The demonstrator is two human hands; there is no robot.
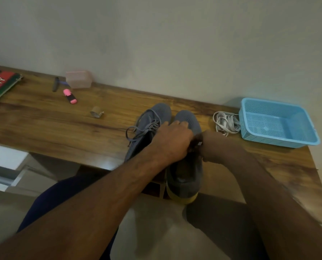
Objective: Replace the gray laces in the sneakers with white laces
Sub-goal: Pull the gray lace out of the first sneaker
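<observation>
**A:** What's the surface like from where you're watching?

**B:** I see a wooden bench (44,117) with a dark grain, pushed against a plain pale wall (175,44). I'll place everything by the blue basket (306,136), which sits at the bench's far right end by the wall.

**A:** And the sneakers?

**B:** Two gray ones, well left of the basket, toes toward the wall. The right sneaker (184,177) hangs its yellow-soled heel over the near edge; the left sneaker (152,113) lies just beside it, farther from the basket, gray laces (143,129) loose and trailing over the wood.

**A:** The white laces?

**B:** The white laces (224,122) lie in a coiled bundle touching the basket's left wall.

**A:** Hands?

**B:** The left hand (173,139) is over the right sneaker's tongue, fingers (178,124) curled down onto its upper; I can't tell whether they pinch anything. The right hand (197,147) is tucked behind the left wrist, so its fingers are hidden.

**A:** Anything else?

**B:** Far left of the basket: a pink highlighter (70,95), a pink box (79,79) at the wall, a small cardboard roll (96,112), a dark pen (55,84), and a book (0,86) at the bench's far end. Pale floor (156,231) below.
</observation>
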